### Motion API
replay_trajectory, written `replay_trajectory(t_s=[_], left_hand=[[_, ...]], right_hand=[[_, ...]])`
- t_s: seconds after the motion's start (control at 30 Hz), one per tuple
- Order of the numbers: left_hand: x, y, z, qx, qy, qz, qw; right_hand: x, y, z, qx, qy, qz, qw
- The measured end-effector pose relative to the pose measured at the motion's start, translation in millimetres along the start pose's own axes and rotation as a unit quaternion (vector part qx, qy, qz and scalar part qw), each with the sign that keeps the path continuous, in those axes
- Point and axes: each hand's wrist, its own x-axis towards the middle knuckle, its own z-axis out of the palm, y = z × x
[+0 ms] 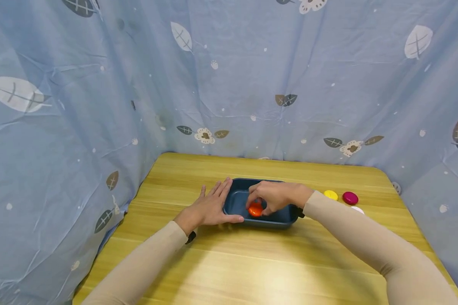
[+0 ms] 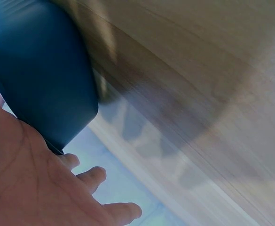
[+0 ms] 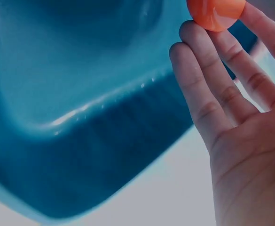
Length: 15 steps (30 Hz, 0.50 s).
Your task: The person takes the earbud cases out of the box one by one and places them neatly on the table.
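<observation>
Head view showed the right hand (image 1: 276, 198) pinching an orange disc (image 1: 255, 209) in its fingertips, low inside the dark blue tray (image 1: 236, 199) on the wooden table (image 1: 252, 262). The left hand (image 1: 210, 207) lay flat and relaxed against the tray's left wall, steadying it. Done well, the disc was best lowered almost to the tray floor before the fingers let go, with the left hand bracing the tray.
</observation>
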Motion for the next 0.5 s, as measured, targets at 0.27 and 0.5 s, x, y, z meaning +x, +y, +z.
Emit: replay_trajectory(t_s=[0.27, 0.5], left_hand=[[1.4, -0.3, 1.9, 0.004, 0.001, -0.004, 1.0], [1.5, 0.3, 1.5, 0.003, 0.003, -0.003, 1.0]], right_hand=[[-27.2, 1.0, -9.2, 0.03, 0.056, 0.009, 0.998], [-60.1, 6.2, -11.1, 0.038, 0.105, 0.027, 0.993]])
